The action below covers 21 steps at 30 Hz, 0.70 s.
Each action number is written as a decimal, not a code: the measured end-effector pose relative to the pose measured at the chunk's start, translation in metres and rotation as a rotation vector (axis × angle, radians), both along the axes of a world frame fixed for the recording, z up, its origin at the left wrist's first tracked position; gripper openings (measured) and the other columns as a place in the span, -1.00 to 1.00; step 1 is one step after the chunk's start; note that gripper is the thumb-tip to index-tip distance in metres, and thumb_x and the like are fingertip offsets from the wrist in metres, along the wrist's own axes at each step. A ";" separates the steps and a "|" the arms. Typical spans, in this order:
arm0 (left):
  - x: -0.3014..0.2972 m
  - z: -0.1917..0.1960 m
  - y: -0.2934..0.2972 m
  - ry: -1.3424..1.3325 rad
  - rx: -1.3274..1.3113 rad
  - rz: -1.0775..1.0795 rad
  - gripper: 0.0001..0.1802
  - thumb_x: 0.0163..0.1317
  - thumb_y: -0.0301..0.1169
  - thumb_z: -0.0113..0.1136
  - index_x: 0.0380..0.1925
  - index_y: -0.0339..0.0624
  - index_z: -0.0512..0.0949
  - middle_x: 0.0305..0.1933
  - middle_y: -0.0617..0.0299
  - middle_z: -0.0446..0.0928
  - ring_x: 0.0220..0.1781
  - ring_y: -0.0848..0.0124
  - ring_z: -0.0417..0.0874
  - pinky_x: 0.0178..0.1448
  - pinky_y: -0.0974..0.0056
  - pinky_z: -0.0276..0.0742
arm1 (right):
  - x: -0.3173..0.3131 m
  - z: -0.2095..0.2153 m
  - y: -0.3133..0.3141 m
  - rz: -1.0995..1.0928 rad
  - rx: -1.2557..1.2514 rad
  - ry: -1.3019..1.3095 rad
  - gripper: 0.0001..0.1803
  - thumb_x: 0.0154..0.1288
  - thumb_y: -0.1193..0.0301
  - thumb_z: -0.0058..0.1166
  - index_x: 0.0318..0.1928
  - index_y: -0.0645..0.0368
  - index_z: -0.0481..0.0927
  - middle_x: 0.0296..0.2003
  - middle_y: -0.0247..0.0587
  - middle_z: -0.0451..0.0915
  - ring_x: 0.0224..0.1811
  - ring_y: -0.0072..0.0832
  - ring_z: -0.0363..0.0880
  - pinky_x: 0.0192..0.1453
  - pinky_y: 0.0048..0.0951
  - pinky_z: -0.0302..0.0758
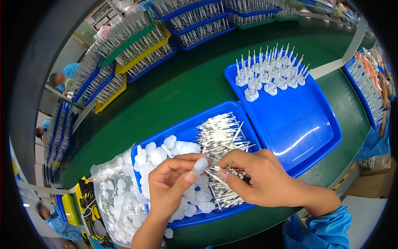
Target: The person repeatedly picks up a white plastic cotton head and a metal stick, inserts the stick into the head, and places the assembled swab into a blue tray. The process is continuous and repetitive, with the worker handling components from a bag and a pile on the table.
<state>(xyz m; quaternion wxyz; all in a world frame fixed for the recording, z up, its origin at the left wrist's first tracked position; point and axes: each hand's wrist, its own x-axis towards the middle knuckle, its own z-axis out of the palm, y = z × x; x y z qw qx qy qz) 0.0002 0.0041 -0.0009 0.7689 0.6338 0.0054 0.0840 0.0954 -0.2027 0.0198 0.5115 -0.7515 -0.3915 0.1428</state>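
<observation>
Left hand [170, 186] pinching small white plastic cap [201, 164] over near blue tray [186, 130]. Right hand [257, 178] pinching thin metal pin [215, 176], feeding tip toward cap. Cap looking light, slippery: gripping sides. Pin stiff, bendable: holding mid-shaft.

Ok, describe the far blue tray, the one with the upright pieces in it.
The far tray is a glossy blue plastic tray with a raised rim and rounded corners, lying flat on the green table, turned at an angle to it. Its far end holds rows of white assembled pieces, each a small white base with a thin pin standing upright. The rest of its floor is bare and shiny, with light glinting off it. Its near left corner seems to overlap the near tray. Neither hand touches it.
</observation>
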 end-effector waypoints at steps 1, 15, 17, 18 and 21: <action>-0.001 -0.001 -0.001 -0.023 0.049 0.018 -0.80 0.26 -0.66 0.25 -0.11 -0.39 0.57 0.15 -0.20 0.56 0.21 0.11 0.61 0.23 0.07 0.59 | 0.000 0.000 0.000 0.008 -0.009 0.006 -0.81 0.29 0.46 0.16 -0.15 0.28 0.54 -0.67 -0.05 0.56 -0.66 -0.15 0.58 -0.56 -0.18 0.41; -0.001 -0.007 0.000 -0.165 0.072 -0.050 -0.72 0.16 -0.74 0.27 -0.10 -0.41 0.63 0.08 -0.15 0.59 0.16 0.10 0.61 0.24 0.01 0.53 | -0.001 -0.010 0.004 0.090 0.158 0.175 -0.79 0.38 0.40 0.15 -0.11 0.27 0.48 -0.49 0.02 0.65 -0.63 -0.12 0.60 -0.54 -0.16 0.42; -0.002 -0.007 0.001 -0.147 0.015 -0.060 -0.73 0.17 -0.73 0.27 -0.10 -0.41 0.64 0.05 -0.16 0.61 0.14 0.12 0.62 0.23 0.01 0.52 | -0.001 -0.006 0.004 0.093 0.137 0.209 -0.79 0.38 0.40 0.15 -0.11 0.25 0.48 -0.50 0.01 0.65 -0.61 -0.11 0.61 -0.53 -0.16 0.43; -0.002 -0.008 0.001 -0.145 0.005 -0.067 -0.73 0.17 -0.73 0.27 -0.10 -0.41 0.64 0.04 -0.15 0.62 0.14 0.11 0.62 0.24 0.01 0.52 | -0.002 -0.005 0.004 0.073 0.111 0.154 -0.79 0.37 0.40 0.16 -0.12 0.25 0.48 -0.51 0.01 0.65 -0.60 -0.11 0.61 -0.54 -0.16 0.43; -0.002 -0.008 -0.001 -0.144 0.021 -0.080 -0.72 0.15 -0.74 0.29 -0.10 -0.41 0.66 0.00 -0.14 0.65 0.13 0.10 0.64 0.25 0.00 0.51 | -0.007 -0.006 0.003 0.015 0.031 -0.011 -0.81 0.33 0.44 0.19 -0.14 0.22 0.49 -0.50 -0.03 0.65 -0.57 -0.14 0.63 -0.54 -0.22 0.44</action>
